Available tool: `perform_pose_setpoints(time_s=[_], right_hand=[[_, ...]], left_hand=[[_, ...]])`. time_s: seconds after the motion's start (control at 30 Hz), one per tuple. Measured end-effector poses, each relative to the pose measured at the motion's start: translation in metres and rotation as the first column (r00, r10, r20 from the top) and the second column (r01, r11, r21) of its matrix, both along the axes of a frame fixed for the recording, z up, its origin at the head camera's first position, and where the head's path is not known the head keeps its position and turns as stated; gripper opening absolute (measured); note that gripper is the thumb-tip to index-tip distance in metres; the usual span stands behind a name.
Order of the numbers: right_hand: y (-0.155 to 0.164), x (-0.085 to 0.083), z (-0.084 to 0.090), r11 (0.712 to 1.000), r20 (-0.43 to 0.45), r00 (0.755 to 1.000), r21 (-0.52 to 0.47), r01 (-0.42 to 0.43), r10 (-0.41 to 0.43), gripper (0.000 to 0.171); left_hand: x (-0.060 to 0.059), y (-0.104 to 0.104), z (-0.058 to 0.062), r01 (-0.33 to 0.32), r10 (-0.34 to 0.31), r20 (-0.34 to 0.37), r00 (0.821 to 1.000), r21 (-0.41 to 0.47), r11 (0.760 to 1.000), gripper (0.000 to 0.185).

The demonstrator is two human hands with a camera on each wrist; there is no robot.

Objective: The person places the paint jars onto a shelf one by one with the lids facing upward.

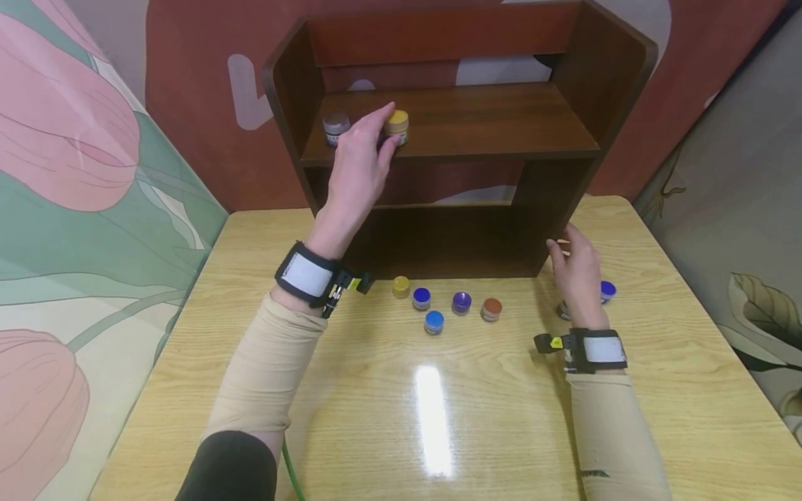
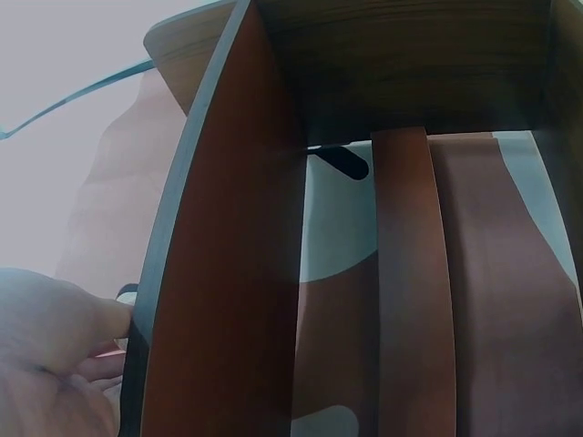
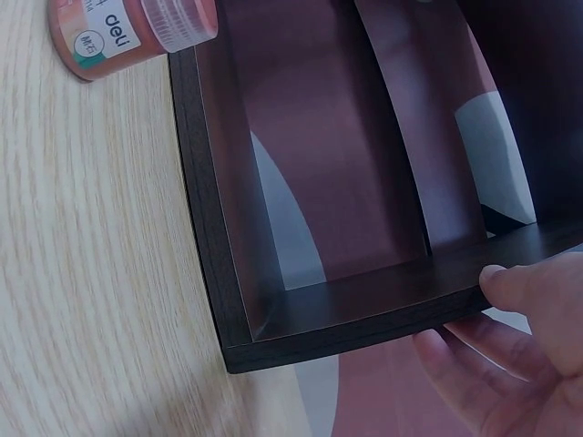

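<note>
A dark wooden shelf unit (image 1: pixel 451 118) stands at the back of a light wooden table (image 1: pixel 438 417). My left hand (image 1: pixel 387 129) is raised to its upper shelf and its fingers hold a small yellow-lidded jar (image 1: pixel 398 125). A grey-lidded jar (image 1: pixel 335 127) stands just left of it. In the left wrist view only my palm and thumb (image 2: pixel 64 355) show beside the shelf's side panel (image 2: pixel 219 273). My right hand (image 1: pixel 564 249) holds the lower right side panel, thumb on its edge (image 3: pixel 510 284) and fingers behind it.
Small paint jars stand on the table in front of the shelf: yellow (image 1: pixel 401 286), dark blue (image 1: pixel 422 298), blue (image 1: pixel 434 322), purple (image 1: pixel 461 303), orange-brown (image 1: pixel 491 309). Another blue jar (image 1: pixel 607 289) sits behind my right hand. Patterned walls close in on both sides.
</note>
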State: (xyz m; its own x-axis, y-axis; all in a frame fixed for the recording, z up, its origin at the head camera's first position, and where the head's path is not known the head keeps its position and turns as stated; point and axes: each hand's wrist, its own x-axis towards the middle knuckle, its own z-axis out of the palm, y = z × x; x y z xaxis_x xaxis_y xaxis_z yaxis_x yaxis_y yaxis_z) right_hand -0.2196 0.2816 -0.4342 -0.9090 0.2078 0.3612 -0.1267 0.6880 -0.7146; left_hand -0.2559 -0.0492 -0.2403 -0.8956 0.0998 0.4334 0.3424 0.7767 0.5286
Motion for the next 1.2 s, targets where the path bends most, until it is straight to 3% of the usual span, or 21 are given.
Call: perform_pose_setpoints(time_s=[0.37, 0.7, 0.87, 1.03, 1.2], right_hand=[[0.001, 0.0, 0.001, 1.0, -0.002, 1.0, -0.003, 0.002, -0.002, 0.035], [0.0, 0.001, 0.001, 1.0, 0.002, 1.0, -0.003, 0.003, -0.003, 0.035], [0.0, 0.001, 0.001, 1.0, 0.016, 1.0, -0.002, 0.004, -0.004, 0.036], [0.001, 0.002, 0.002, 1.0, 0.019, 1.0, -0.006, 0.008, -0.008, 0.035], [0.001, 0.003, 0.003, 1.0, 0.008, 1.0, -0.006, 0.007, -0.007, 0.034]], left_hand=[[0.002, 0.001, -0.001, 0.005, -0.005, -0.016, 1.0, 0.007, 1.0, 0.058], [0.01, -0.002, -0.008, -0.001, -0.005, -0.163, 0.987, -0.034, 0.999, 0.057], [0.019, -0.006, -0.012, 0.018, -0.026, -0.268, 0.963, -0.031, 0.999, 0.051], [0.028, -0.009, -0.022, 0.049, -0.058, -0.379, 0.924, -0.034, 0.998, 0.041], [0.038, -0.01, -0.034, 0.098, -0.105, -0.445, 0.889, -0.038, 0.994, 0.035]])
